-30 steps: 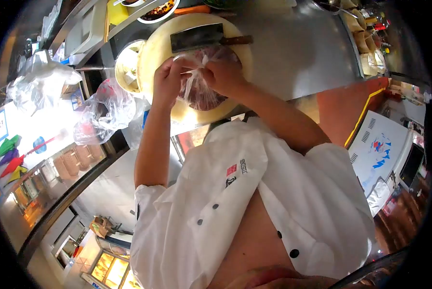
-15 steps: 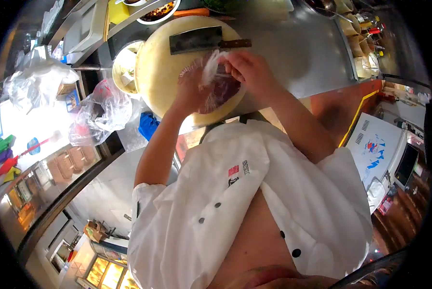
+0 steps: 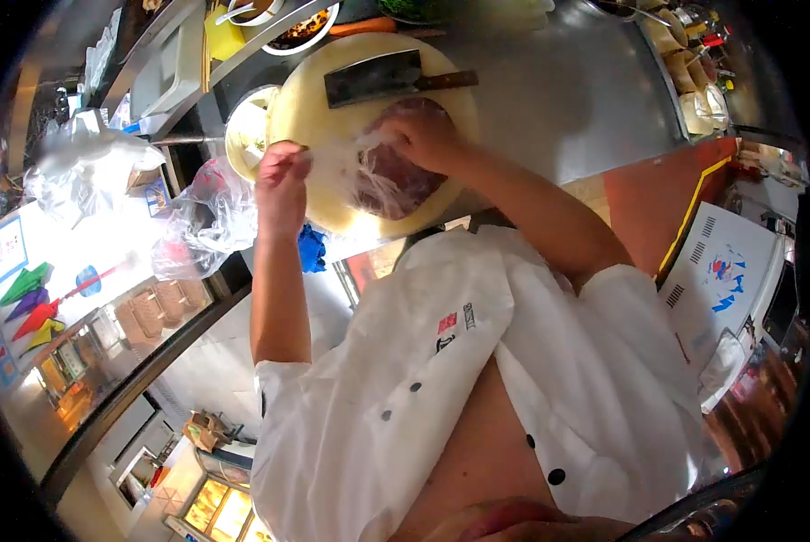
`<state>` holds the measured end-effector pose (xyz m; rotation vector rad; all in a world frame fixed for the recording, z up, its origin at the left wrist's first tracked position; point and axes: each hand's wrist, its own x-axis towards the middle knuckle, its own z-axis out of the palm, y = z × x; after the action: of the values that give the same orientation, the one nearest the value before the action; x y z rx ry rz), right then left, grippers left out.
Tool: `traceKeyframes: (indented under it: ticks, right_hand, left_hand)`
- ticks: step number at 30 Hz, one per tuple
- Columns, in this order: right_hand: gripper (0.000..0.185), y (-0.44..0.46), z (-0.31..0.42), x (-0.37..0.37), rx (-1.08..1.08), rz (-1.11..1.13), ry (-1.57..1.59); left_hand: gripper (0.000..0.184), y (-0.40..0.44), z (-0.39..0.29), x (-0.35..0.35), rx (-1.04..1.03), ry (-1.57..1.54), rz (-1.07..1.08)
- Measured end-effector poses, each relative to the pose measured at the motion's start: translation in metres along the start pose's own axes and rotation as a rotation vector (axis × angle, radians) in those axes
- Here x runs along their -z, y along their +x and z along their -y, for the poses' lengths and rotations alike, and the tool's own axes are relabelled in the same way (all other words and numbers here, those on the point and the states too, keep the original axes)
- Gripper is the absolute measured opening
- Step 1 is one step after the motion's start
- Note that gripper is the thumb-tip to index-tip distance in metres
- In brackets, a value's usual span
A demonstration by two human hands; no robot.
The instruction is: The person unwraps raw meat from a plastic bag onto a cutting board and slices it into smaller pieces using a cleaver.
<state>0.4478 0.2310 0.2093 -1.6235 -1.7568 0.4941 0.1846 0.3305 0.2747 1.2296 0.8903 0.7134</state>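
Note:
Dark red meat (image 3: 400, 185) in a clear plastic bag (image 3: 341, 167) lies on a round, pale cutting board (image 3: 310, 81). The fingers of my left hand (image 3: 284, 176) are pinched on the bag's stretched plastic, over the board's left edge. My right hand (image 3: 423, 135) is closed on the bag's plastic above the meat. Behind the meat, a cleaver (image 3: 373, 79) lies flat on the board, its wooden handle pointing right.
White bowls, one with dark red contents (image 3: 301, 32), and a carrot (image 3: 362, 26) are behind the board. A white tub (image 3: 245, 135) touches its left side. Crumpled plastic bags (image 3: 208, 221) hang at the left. A steel counter (image 3: 567, 99) extends right.
My left hand has moved left, away from my right hand, and the bag's plastic is now stretched between them. My right hand has come down and left over the meat.

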Motion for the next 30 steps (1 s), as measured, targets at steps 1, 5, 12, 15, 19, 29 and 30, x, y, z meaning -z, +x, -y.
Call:
traceKeyframes:
  ticks: [1, 5, 12, 15, 19, 29, 30]
  right_hand:
    - [0.032, 0.0, 0.001, 0.015, -0.001, 0.003, 0.0]
    - [0.026, -0.016, -0.029, 0.06, -0.367, 0.058, 0.442]
    - [0.038, -0.01, -0.026, 0.113, -0.643, -0.063, 0.756]
    - [0.038, -0.018, -0.035, 0.113, -0.569, -0.049, 0.972]
    - [0.021, -0.044, -0.005, 0.135, -0.667, -0.121, 1.146]
    - [0.012, -0.009, 0.047, 0.15, -0.321, 0.045, 0.607]
    - [0.021, -0.005, 0.051, 0.15, -0.241, 0.002, 0.59]
  left_hand:
    - [0.028, -0.004, -0.008, 0.008, -0.035, -0.218, 0.017]
    - [0.036, -0.025, -0.017, 0.021, -0.015, -0.064, -0.154]
    - [0.026, -0.051, -0.065, -0.005, -0.414, 0.629, 0.342]
    - [0.031, -0.066, -0.066, 0.017, -0.393, 0.525, 0.33]
    - [0.03, -0.082, -0.09, 0.034, -0.21, 0.875, 0.149]
    - [0.025, 0.001, -0.066, -0.098, -0.23, 1.245, 0.524]
    - [0.03, 0.014, -0.037, -0.095, -0.068, 1.382, 0.58]
